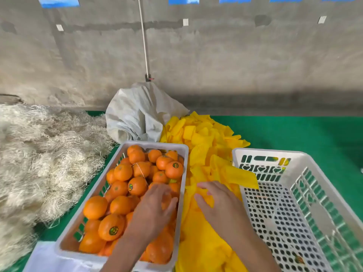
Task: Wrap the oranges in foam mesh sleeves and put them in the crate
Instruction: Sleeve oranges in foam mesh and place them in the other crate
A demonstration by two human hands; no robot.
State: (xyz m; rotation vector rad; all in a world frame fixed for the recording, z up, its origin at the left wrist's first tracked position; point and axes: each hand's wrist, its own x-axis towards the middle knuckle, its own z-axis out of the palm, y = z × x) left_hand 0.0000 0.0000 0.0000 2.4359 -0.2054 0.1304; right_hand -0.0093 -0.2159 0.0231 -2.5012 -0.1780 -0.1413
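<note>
Head view, from the left: a heap of pale straw-like fibre (39, 160) lies beside a white crate of oranges (135, 185). The left hand (157, 205) reaches into that crate near its right wall, fingers curled over an orange (167, 201). Between the two crates runs a pile of yellow foam mesh sleeves (204, 146), its long axis going away from the person toward a grey sack (137, 112). The right hand (218, 201) rests on the pile, fingers pinching a sleeve (206, 199). At right, the perforated white crate (294, 209) stands open, one sleeve draped over its near-left rim.
</note>
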